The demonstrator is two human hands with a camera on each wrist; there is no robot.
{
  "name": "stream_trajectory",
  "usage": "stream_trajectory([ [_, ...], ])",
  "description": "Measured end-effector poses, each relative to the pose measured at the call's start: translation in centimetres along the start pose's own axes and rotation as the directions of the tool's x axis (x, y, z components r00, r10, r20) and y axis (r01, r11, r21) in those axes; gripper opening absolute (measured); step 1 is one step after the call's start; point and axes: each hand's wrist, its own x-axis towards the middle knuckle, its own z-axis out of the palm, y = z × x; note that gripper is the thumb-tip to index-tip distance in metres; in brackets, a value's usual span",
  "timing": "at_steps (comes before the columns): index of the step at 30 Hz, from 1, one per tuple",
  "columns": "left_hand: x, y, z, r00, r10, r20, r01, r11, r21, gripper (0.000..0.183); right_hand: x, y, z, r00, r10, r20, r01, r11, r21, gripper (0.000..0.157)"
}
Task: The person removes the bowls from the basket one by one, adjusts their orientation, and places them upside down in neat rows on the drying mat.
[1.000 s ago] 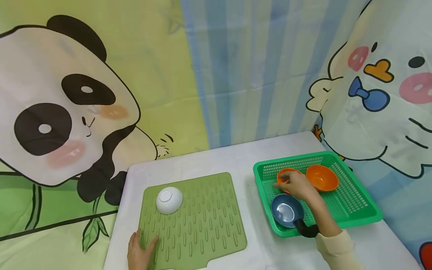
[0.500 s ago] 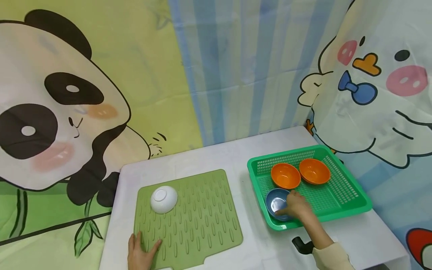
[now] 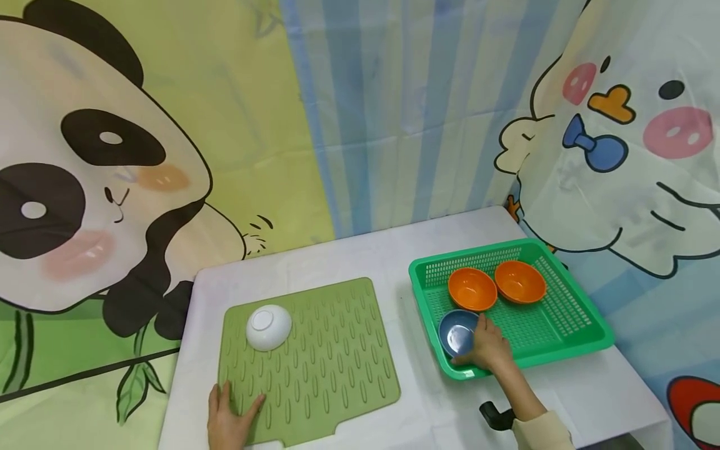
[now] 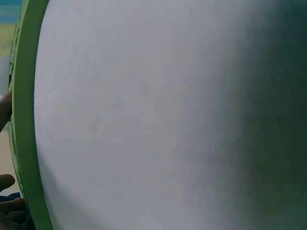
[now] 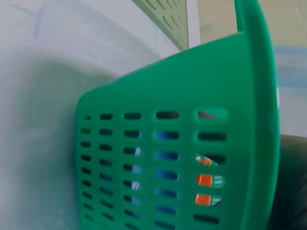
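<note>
In the head view, my right hand (image 3: pixel 490 349) grips the right side of a small blue bowl (image 3: pixel 454 332), thumb at the near rim and fingers along the far right rim. This bowl sits in the front left corner of a green plastic basket (image 3: pixel 574 353). Behind it are two orange bowls, a left one (image 3: pixel 472 289) and a right one (image 3: pixel 520 282), both upright. My left hand (image 3: pixel 229 420) rests at the left edge of a green ridged mat (image 3: pixel 326 350), thumb and fingers spread. A white bowl (image 3: pixel 269 328) lies upside down on the mat's far left part.
A white cloth covers the table (image 3: pixel 416 400). A black curved device (image 3: pixel 496 415) is at my right wrist. Printed curtains (image 3: pixel 382 125) hang behind and to the right. In the right wrist view the basket's slotted wall (image 5: pixel 187 96) fills the middle.
My right hand has moved from over the left orange bowl toward me to the blue bowl and taken hold of its rim. The left hand stays at the mat. The head view has shifted slightly.
</note>
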Motion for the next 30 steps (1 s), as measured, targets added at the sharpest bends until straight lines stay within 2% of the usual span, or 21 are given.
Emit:
stream_trajectory([
  [8,0.18,0.09,-0.22,1.000,0.002,-0.015,-0.001,1.000,0.014,0.092,0.25,1.13,0.04,0.999,-0.029,-0.040,0.032,0.997,0.069,0.131],
  [13,0.39,-0.01,-0.35,0.999,0.011,-0.035,-0.010,1.000,0.017,0.093,0.64,1.12,0.70,1.000,-0.022,-0.023,0.023,0.999,0.044,0.136],
  [17,0.41,0.06,-0.46,1.000,0.000,-0.026,0.000,1.000,0.016,0.094,0.84,1.03,0.91,1.000,-0.012,-0.011,0.012,0.999,0.035,0.138],
  [23,0.22,0.14,-0.27,1.000,-0.028,-0.002,0.028,0.999,0.019,0.094,0.88,0.85,0.73,1.000,0.005,0.010,-0.006,0.999,0.032,0.133],
  [30,0.00,0.17,0.27,1.000,-0.009,-0.017,0.009,1.000,0.010,0.094,0.85,1.03,0.69,0.999,0.029,0.021,-0.029,0.999,0.013,0.130],
])
